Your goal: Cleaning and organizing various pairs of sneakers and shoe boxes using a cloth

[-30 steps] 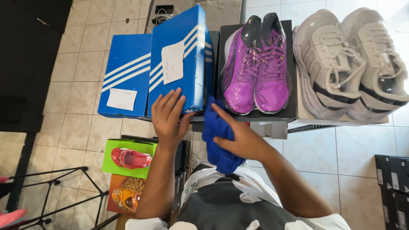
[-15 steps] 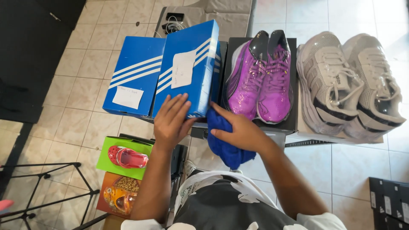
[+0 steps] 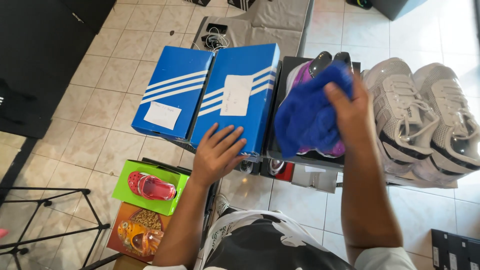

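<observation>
since half a second ago the right hand (image 3: 352, 107) has carried the blue cloth (image 3: 307, 117) up and away from the body, from the near edge of the boxes onto the purple shoes (image 3: 320, 75); the left hand (image 3: 217, 155) has stayed flat on the blue box.

right fingers (image 3: 336, 92) are clenched on the cloth's top edge, and the cloth hangs bunched below and left of them, covering most of the purple pair. its long axis runs from far-right down to near-left. left fingers (image 3: 227, 136) are released, spread and pressing on the near end of the right blue box (image 3: 240, 95).

that box is long and blue with white diagonal stripes and a white rectangular label near its middle, just beyond the left fingers. touching its left side is a second blue box (image 3: 175, 95), same stripes, with a white label towards its near end. both point away from the body.

right of the right fingers sit two grey shoes (image 3: 425, 115), toes towards the body. the purple pair rests in a black box (image 3: 300, 155) between the blue boxes and the grey pair.

below and left of the left hand, on the tiled floor (image 3: 90, 110), lie a green box (image 3: 150, 185) picturing a pink clog and an orange box (image 3: 137, 232) picturing a yellow one. a black stand (image 3: 50, 220) is at far left.
</observation>
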